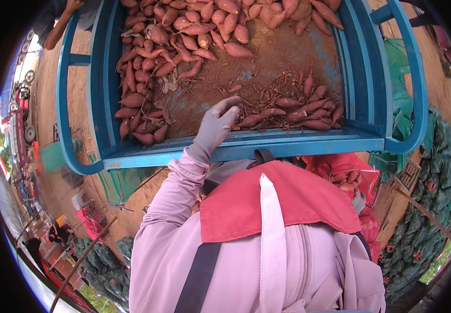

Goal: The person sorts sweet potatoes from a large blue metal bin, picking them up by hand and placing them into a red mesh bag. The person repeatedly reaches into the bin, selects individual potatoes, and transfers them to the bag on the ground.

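My left hand (219,122), in a grey glove, reaches over the near rim of a blue metal cart bed (245,150). Its fingers are bent and apart, with nothing visible between them. Just to its right lies a heap of thin roots and small sweet potatoes (288,113). My right hand (359,201), also gloved, is low on the right beside a red mesh bag (372,184). Several sweet potatoes (346,178) show in the bag's mouth. Most of that hand is hidden by my clothing and the bag, so its grip is unclear.
A large pile of red-skinned sweet potatoes (159,35) fills the bed's far left. Blue tubular rails (63,98) flank the bed. Filled green mesh sacks (436,195) are stacked at right. Another person's arm (59,29) shows at upper left. A pink crate (90,221) stands at lower left.
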Demonstrator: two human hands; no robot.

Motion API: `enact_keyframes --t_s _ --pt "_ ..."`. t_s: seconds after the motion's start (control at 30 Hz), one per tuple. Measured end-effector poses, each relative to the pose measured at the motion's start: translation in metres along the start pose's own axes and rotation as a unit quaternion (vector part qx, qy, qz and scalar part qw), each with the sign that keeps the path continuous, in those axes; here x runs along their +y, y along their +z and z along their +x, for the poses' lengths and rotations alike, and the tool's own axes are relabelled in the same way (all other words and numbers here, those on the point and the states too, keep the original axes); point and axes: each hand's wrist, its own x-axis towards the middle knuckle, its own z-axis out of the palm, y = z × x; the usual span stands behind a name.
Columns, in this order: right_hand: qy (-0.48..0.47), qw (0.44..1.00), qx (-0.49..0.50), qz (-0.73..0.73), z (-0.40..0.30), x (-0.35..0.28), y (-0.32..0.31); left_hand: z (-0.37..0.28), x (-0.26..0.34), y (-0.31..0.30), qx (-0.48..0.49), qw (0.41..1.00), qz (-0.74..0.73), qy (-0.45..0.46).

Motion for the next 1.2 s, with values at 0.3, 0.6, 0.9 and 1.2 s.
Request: enact_keyframes --t_s 0.3,0.6,0.9,1.2 --pt "-0.561 0.642 -0.47 -0.229 -0.212 -0.234 0.335 -0.082 -0.031 -0.185 0.319 0.814 0.46 -0.153" --pt "-0.679 0.347 -0.459 -0.456 -0.405 -0.123 0.686 -0.079 -0.038 -0.18 0.425 0.798 0.412 -0.112" --pt "-0.703 0.391 -0.302 -0.512 -0.439 -0.039 0.731 -0.084 -0.039 -0.185 0.442 0.796 0.403 -0.097" --pt "-0.614 0.419 -0.431 -0.512 -0.285 -0.058 0.582 -0.08 -0.044 -0.186 0.429 0.787 0.434 -0.097"
